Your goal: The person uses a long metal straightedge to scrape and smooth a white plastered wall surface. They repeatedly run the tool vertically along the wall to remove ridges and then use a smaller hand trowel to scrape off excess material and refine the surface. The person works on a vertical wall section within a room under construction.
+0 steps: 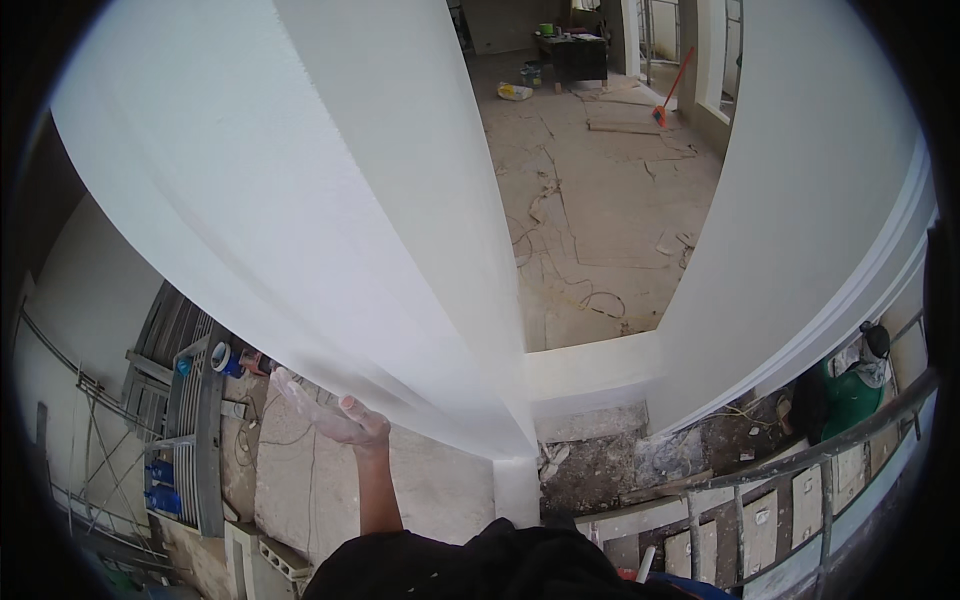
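My left hand (340, 418) is raised beside the lower edge of a white wall face (260, 200). Its fingers stretch out to the left, the thumb stands apart, and pale dust coats the skin. Nothing shows in it. A faint shadow falls on the wall just above the hand; whether the fingertips touch the surface I cannot tell. Right of this wall opens a window-like gap with a white sill (590, 370). My right hand is out of sight.
Metal scaffold rails (740, 500) curve along the lower right, near a green object (852, 405). Through the opening, a dusty floor (620, 210) holds cables, scraps, a red-handled broom (672, 90) and a dark table (580, 58). At lower left are a slatted metal gate (190, 430) and blue containers (163, 498).
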Demonstrator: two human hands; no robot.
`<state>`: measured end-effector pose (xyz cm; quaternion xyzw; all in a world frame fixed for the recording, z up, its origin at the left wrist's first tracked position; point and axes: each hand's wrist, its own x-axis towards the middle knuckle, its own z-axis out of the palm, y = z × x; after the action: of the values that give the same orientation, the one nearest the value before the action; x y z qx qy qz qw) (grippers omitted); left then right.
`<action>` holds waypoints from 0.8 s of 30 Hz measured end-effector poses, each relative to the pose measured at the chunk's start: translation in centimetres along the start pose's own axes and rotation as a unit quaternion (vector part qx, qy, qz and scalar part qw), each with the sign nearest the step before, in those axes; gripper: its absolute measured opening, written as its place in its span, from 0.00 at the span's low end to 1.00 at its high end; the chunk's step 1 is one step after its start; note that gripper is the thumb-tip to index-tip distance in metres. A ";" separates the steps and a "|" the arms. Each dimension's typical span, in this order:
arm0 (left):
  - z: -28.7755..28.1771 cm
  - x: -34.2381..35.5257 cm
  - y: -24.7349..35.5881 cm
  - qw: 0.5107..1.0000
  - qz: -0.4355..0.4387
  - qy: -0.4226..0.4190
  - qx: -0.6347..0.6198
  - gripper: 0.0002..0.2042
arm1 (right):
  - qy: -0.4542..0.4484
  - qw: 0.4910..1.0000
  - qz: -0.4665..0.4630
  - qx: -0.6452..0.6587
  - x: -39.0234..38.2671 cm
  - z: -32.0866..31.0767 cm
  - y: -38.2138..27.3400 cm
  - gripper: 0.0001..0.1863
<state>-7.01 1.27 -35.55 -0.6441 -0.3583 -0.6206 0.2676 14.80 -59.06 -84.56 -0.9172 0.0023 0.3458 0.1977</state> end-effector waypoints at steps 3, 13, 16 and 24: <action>4.7 2.2 1.5 0.999 0.035 0.014 -0.019 0.32 | 0.019 0.998 -0.051 0.025 1.4 -2.5 -5.9 0.20; 3.1 1.3 -0.6 0.999 0.040 -0.002 0.011 0.31 | 0.196 0.824 -0.505 0.165 -5.6 -16.1 -40.6 0.20; 3.9 0.8 -0.5 0.999 0.036 -0.007 -0.009 0.31 | 0.106 0.759 -0.579 0.279 -13.7 -19.8 -49.4 0.22; 3.5 -1.7 -2.3 0.993 0.099 -0.057 -0.011 0.32 | 0.009 0.598 -0.728 0.335 -29.1 -15.2 -57.1 0.31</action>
<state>-6.62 5.20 -37.73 -0.7135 -0.3010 -0.5572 0.2998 10.30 -15.81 -35.08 -0.4868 -0.5488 0.0541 0.6775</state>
